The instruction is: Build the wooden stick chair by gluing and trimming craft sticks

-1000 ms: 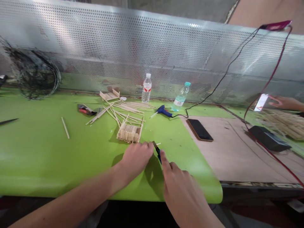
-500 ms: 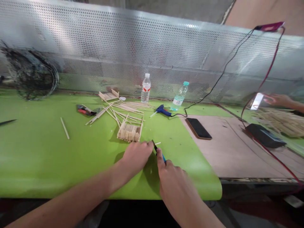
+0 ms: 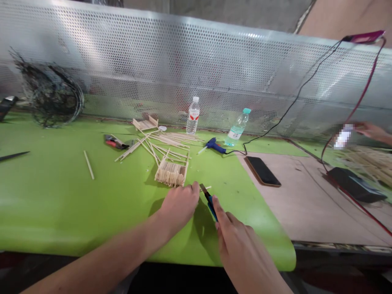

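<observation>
My right hand (image 3: 235,230) grips a blue utility knife (image 3: 210,203), its blade pointing up and left. The blade lies against a thin wooden stick (image 3: 208,188), whose short pale end shows past it. Closed fingers of my left hand (image 3: 181,201) pinch that stick from the left; most of it is hidden. Just beyond my left hand sits a small frame of glued wooden sticks (image 3: 171,172), densely packed along its near side. Loose sticks (image 3: 174,138) fan out behind it.
Behind are a clear bottle (image 3: 192,118), a green-capped bottle (image 3: 237,130) and a blue glue gun (image 3: 216,145) with its cord. Pliers (image 3: 114,142) lie left, a phone (image 3: 262,171) right. A perforated metal panel (image 3: 153,61) backs the table. Another person's hand (image 3: 372,131) is far right.
My right hand and the knife have drawn slightly right and back, so more of the blade shows. My left hand stays closed on the stick. The whole view has shifted a little.
</observation>
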`<state>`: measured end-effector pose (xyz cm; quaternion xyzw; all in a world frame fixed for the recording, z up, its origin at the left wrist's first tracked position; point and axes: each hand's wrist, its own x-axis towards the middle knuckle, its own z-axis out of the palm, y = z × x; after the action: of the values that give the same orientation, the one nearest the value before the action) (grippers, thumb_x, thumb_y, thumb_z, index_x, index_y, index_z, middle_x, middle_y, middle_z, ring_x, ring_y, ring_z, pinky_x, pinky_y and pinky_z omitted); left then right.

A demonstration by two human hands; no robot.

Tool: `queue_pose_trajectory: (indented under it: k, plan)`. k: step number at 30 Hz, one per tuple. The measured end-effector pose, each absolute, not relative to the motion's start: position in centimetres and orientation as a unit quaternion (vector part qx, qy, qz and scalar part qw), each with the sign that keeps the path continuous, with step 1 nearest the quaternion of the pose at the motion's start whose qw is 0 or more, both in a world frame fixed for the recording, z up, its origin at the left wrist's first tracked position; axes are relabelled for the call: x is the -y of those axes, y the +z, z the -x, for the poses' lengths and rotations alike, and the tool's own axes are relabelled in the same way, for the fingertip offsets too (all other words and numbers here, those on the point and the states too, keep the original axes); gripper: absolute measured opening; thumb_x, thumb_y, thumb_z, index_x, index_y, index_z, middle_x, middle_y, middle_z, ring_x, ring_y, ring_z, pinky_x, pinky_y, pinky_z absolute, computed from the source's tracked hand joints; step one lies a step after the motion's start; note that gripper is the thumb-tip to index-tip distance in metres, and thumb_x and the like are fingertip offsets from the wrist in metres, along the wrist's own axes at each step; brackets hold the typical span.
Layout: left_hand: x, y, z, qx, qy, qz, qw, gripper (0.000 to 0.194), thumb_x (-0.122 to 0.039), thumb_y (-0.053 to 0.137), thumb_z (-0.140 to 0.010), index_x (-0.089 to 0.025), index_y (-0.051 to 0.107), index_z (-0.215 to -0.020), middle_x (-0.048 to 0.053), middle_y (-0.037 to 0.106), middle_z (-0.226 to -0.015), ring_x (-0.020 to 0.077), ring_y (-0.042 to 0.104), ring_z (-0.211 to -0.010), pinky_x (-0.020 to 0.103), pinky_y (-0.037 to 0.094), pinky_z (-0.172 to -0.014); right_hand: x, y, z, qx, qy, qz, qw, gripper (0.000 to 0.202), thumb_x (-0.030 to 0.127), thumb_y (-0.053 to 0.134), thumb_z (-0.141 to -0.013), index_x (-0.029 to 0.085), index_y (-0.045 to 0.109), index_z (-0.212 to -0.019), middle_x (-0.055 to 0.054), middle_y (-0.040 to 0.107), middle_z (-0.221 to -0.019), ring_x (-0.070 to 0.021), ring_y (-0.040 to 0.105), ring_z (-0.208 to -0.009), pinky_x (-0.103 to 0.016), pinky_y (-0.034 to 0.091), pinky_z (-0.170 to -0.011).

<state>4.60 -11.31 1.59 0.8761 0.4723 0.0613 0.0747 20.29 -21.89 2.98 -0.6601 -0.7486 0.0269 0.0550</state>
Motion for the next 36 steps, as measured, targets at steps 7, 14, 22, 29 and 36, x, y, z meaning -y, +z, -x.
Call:
queue_pose_trajectory:
  k: [7,14,22,29,36]
  plan:
    - [11.2,1.7,-4.5,-0.472,0.063,-0.877,0.060,0.044,0.003,0.035,-0.089,-0.011,0.062,-0.121,0.010,0.070,-0.080,0.0172,0.066,-0.060,0.023,0.045,-0.047,22.0,2.9,-19.9,0.749,0.021,0.660,0.046,0.084,0.000,0.044,-0.082,0.021,0.014,-0.158,-0.009,0.071,-0.100,-0.0215,0.068,-0.068,-0.030,0.044,-0.056]
    - [11.3,2.1,-4.3,-0.481,0.075,-0.870,0.072,0.036,-0.003,0.036,-0.093,-0.010,0.066,-0.111,0.010,0.070,-0.081,0.0172,0.066,-0.062,0.024,0.045,-0.049,21.4,3.9,-18.9,0.742,0.037,0.669,-0.015,0.086,-0.003,0.047,-0.078,0.019,0.021,-0.157,-0.009,0.071,-0.096,-0.0202,0.067,-0.064,-0.028,0.035,-0.050]
    - [11.5,1.9,-3.5,-0.493,0.089,-0.860,0.092,0.040,-0.010,0.033,-0.096,-0.014,0.067,-0.116,0.012,0.071,-0.093,0.0180,0.068,-0.070,0.027,0.053,-0.057,21.4,3.7,-19.5,0.743,0.042,0.668,0.012,0.085,0.002,0.047,-0.082,0.019,0.014,-0.159,-0.009,0.071,-0.097,-0.0213,0.067,-0.066,-0.029,0.039,-0.053]
    - [11.2,1.8,-3.4,-0.484,0.083,-0.868,0.076,0.041,-0.006,0.033,-0.096,-0.014,0.067,-0.117,0.012,0.069,-0.109,0.0170,0.068,-0.073,0.030,0.056,-0.063,21.8,3.4,-19.5,0.750,0.024,0.660,0.044,0.086,0.000,0.044,-0.082,0.020,0.012,-0.159,-0.011,0.072,-0.102,-0.0206,0.067,-0.066,-0.029,0.042,-0.053]
    - [11.2,1.9,-3.7,-0.487,0.082,-0.866,0.070,0.035,-0.009,0.033,-0.098,-0.011,0.065,-0.112,0.010,0.068,-0.103,0.0139,0.065,-0.068,0.025,0.053,-0.057,21.8,3.9,-19.0,0.742,0.049,0.669,-0.011,0.090,-0.002,0.045,-0.078,0.020,0.014,-0.159,-0.010,0.071,-0.102,-0.0221,0.068,-0.065,-0.030,0.043,-0.052]
